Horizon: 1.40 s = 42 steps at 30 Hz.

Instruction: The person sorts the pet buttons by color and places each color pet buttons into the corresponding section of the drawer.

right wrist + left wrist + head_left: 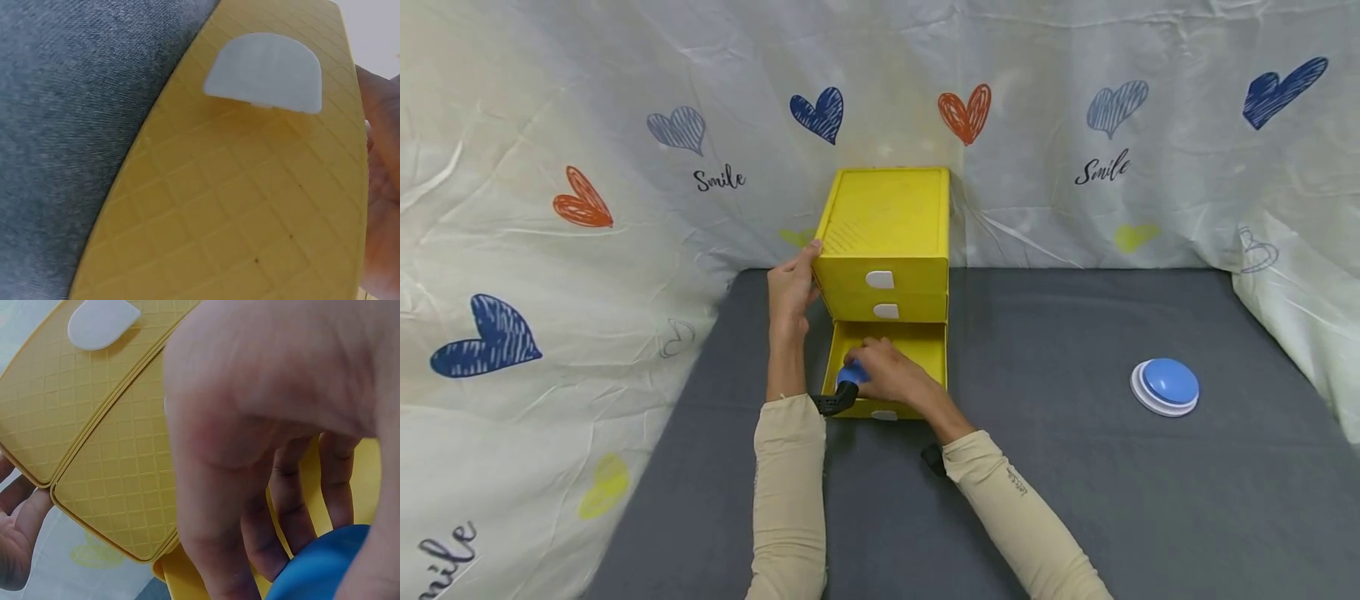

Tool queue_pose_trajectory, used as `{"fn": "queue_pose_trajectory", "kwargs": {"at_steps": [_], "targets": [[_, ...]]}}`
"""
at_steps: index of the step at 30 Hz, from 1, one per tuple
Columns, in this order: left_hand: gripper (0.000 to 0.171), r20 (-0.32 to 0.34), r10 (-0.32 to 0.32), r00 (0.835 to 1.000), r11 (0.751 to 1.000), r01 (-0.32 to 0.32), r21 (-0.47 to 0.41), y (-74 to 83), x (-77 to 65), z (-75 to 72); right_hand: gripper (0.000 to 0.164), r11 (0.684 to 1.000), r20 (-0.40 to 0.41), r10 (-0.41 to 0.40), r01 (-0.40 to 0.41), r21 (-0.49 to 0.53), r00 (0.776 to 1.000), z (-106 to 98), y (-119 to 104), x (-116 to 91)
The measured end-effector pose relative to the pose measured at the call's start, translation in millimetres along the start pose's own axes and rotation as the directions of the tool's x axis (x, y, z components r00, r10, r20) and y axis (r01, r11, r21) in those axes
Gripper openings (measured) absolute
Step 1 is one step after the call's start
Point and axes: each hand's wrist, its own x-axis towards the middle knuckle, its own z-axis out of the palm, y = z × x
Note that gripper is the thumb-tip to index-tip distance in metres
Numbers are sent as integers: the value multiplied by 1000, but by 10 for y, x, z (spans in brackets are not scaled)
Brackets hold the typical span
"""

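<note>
A yellow drawer unit with white tab handles stands against the back cloth, its bottom drawer pulled out. My left hand rests against the unit's left side, fingertips at the upper front corner. My right hand reaches down into the drawer, its fingers curled round a blue domed button that is partly covered by the hand. In the right wrist view the drawer front and its white handle fill much of the picture, and part of the right hand shows behind its edge.
A blue domed button with a white base lies on the dark grey tabletop, off to the right. White cloth with printed hearts hangs behind and on the left. A black camera mount sits by the left wrist.
</note>
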Motion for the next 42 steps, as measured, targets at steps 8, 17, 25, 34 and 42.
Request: {"fn": "queue_pose_trajectory", "kwargs": {"at_steps": [8, 17, 25, 34, 42], "targets": [[57, -6, 7, 1000, 1000, -7, -13, -39, 5, 13, 39, 993, 39, 22, -26, 112, 999, -14, 23, -92], [57, 0, 24, 1000, 1000, -24, 20, -57, 3, 40, 40, 960, -7, 85, -80, 269, 996, -186, 123, -314], [57, 3, 0, 1000, 1000, 0, -13, -40, 6, 35, 35, 956, -122, 128, -90, 279, 984, -478, 301, -617], [57, -2, 10, 1000, 1000, -10, 18, -29, -24, 14, 39, 953, -181, 241, -197, 231, 954, -642, 460, -901], [59, -16, 30, 999, 999, -29, 38, -22, -6, 23, 42, 934, -241, 338, -293, 202, 910, -750, 649, -1245]]}}
